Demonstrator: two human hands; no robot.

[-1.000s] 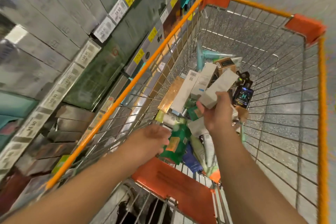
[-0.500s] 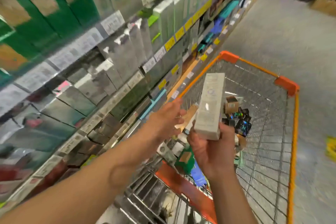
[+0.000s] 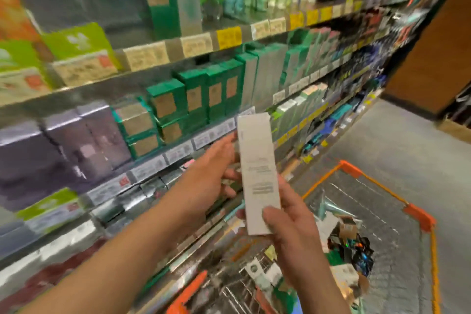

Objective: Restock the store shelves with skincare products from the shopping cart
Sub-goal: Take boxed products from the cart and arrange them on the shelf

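Skincare stock was what I was moving, and one tall, pale cardboard carton [image 3: 257, 173] had come up out of the orange-rimmed wire shopping cart [image 3: 418, 214] since a second before, when it lay low over the pile. It now stood upright at centre frame, level with the grey metal shelves [image 3: 153, 160] on the left. My right hand [image 3: 293, 232] clamped its lower end, thumb across the printed face. My left hand [image 3: 216, 178] had risen from the cart too and closed its fingers on the carton's left edge, so both hands held it. I judged that one item was picked but not yet shelved; a slot was yet to be chosen.

Counts: one carton in hand, two hands, one cart. Green boxes with tan labels [image 3: 193, 97] on the middle shelf at centre numbered about eight, though blur kept me from being sure. The goods left in the cart, lower right, were too jumbled to count.
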